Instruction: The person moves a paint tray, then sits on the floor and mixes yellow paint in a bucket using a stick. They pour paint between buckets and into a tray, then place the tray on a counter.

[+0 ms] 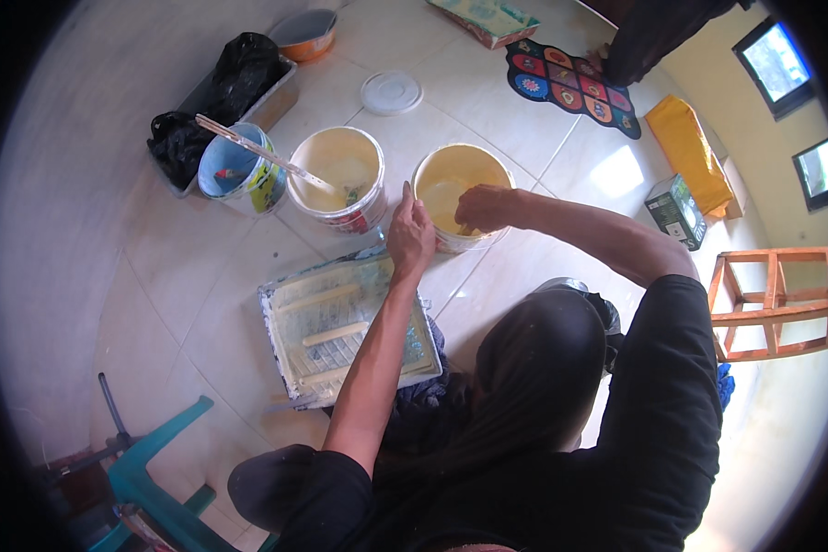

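A white paint bucket [506, 166] with a cream-coated inside stands on the tiles in front of me. My left hand [411, 237] is closed at its left side, thumb up along the rim. Inside its mouth, my right hand [486, 208] is curled low near the front wall; what its fingers hold, if anything, is hidden. Just left stands a second bucket [338, 138], also cream inside, with a paint-smeared stick [267, 154] leaning across its rim. Below my left hand lies a paint tray [290, 345] with cream paint on its ridges, partly covered by my forearm.
A blue-lined bucket [239, 170] stands farther left, beside a bin with black plastic bags [244, 69]. A white lid [392, 93] and a patterned mat [570, 83] lie beyond. At right are a box [675, 212] and wooden stool [771, 320]; a green plastic chair [156, 451] stands lower left.
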A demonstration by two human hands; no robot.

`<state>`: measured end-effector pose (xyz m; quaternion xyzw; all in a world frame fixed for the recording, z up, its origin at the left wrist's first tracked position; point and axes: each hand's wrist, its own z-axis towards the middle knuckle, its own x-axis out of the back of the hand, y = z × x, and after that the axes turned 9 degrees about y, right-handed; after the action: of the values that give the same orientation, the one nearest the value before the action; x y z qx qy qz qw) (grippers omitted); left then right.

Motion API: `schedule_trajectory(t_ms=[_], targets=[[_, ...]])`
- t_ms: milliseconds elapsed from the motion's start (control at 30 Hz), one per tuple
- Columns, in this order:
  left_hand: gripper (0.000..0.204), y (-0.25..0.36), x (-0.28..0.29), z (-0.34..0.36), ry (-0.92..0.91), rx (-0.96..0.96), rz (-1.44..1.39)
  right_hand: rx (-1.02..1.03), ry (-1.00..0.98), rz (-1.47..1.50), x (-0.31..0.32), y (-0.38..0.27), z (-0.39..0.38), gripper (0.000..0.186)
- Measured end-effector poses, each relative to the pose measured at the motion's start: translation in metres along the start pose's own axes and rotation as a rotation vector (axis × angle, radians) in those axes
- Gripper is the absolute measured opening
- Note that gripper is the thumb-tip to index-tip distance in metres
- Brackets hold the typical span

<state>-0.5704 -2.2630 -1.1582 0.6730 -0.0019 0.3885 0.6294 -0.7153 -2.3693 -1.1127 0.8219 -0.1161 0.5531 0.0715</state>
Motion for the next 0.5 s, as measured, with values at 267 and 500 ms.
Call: schedule_trajectory(t_ms=[267, 500], targets=[[0.049, -0.002, 0.0, -0.002, -0.015, -0.022, -0.035, -0.006, 0.482, -0.181, 0.005, 0.026, 0.006, 0.015], [0.048, -0.004, -0.001, -0.001, 0.014, -0.038, 0.017, -0.1, 0.261, -0.203, -0.008, 0.024, 0.037, 0.009]])
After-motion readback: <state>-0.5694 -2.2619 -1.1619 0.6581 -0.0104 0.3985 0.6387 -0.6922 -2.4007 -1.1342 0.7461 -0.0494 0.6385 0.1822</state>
